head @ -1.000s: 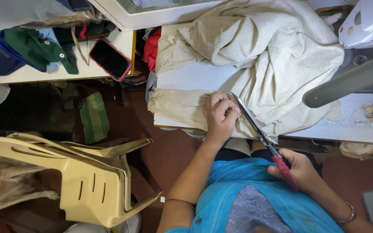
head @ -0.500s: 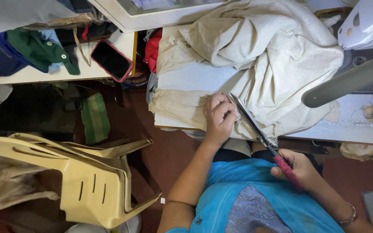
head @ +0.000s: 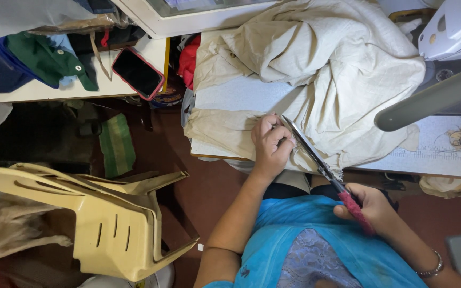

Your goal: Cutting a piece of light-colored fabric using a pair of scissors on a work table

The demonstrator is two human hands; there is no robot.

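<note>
The right hand [head: 372, 209] was clenched round the red-wrapped handles of a long pair of scissors [head: 316, 158], down by the person's lap, just off the near edge of the sewing table [head: 241, 96]. The blades ran up and away from that grip, their tips lying over the cream fabric [head: 348, 69] right beside the left hand [head: 270, 144]. I could not tell whether the blades were parted or closed; they read as one dark line from here.

That left hand was curled, knuckles up, pinching a fold of the cloth near the table's near edge, holding it taut against the blades. The bulk of the fabric was heaped toward the far side and the right of the table, bunched and creased, with one flatter flap spread toward the near left corner.

How far along? By my reading, early to middle. The scissors sat only at the near margin of the cloth, and no loose cut-off piece showed anywhere on the table or floor. Most of the fabric lay in one mass, so most of the cutting looked left to do. Any cut line was hidden under the hand and the folds.

Round about: a grey lamp arm [head: 428, 101] reached in from the right, a phone [head: 137, 72] in a red case lay on the side shelf at left, and a pale yellow plastic chair [head: 97, 218] lay tipped on the floor.
</note>
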